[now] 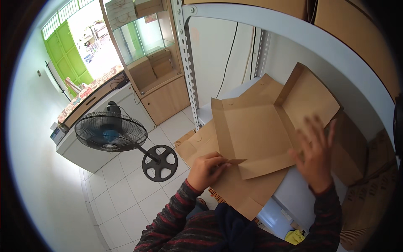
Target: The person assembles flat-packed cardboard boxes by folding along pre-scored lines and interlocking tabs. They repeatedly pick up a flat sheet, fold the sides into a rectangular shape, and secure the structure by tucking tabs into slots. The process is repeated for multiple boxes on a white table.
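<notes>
A partly folded brown cardboard box lies in front of me, its side walls raised and its lid panel standing up at the far right. Beneath it is a flat sheet of brown cardboard. My left hand pinches a small flap at the box's near left corner between thumb and fingers. Over the box's right side, my right hand is raised with fingers spread, slightly blurred, holding nothing. Whether its fingertips touch the cardboard I cannot tell.
A metal shelf post rises beyond the work, and a shelf beam carrying cartons arches overhead. Stacked cartons stand at the right. On the tiled floor at the left is a black standing fan, near a wood-and-glass cabinet.
</notes>
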Demonstrator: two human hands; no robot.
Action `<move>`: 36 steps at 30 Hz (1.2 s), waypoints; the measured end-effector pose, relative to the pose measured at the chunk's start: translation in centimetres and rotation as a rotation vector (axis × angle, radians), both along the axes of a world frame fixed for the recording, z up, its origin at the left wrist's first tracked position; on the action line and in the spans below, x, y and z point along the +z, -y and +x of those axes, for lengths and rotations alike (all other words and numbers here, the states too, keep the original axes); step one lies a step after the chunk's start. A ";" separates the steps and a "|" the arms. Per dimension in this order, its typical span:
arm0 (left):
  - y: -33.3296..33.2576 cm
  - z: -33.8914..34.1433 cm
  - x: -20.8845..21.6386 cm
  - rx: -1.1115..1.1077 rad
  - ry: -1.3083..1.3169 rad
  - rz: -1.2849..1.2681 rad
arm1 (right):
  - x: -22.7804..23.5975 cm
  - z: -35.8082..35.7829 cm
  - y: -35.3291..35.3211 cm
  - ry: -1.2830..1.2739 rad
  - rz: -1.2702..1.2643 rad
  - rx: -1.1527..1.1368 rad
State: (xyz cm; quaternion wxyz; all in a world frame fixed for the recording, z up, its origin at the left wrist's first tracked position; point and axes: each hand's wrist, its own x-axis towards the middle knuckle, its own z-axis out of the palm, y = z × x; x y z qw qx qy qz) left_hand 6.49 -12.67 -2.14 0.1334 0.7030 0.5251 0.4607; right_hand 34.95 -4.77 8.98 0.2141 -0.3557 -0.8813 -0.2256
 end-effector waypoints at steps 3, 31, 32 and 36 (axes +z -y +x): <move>0.3 0.9 0.4 -0.045 0.012 -0.007 | -1.3 -1.7 2.2 -0.037 -0.288 0.238; 0.1 4.6 3.9 0.122 -0.397 0.332 | -8.0 -2.5 1.6 -0.044 0.088 0.691; 0.1 4.3 3.8 0.120 -0.395 0.324 | -8.1 -2.5 1.6 -0.037 0.065 0.684; 0.2 3.9 3.6 0.068 -0.381 0.293 | -8.0 -2.5 1.7 -0.081 0.084 0.695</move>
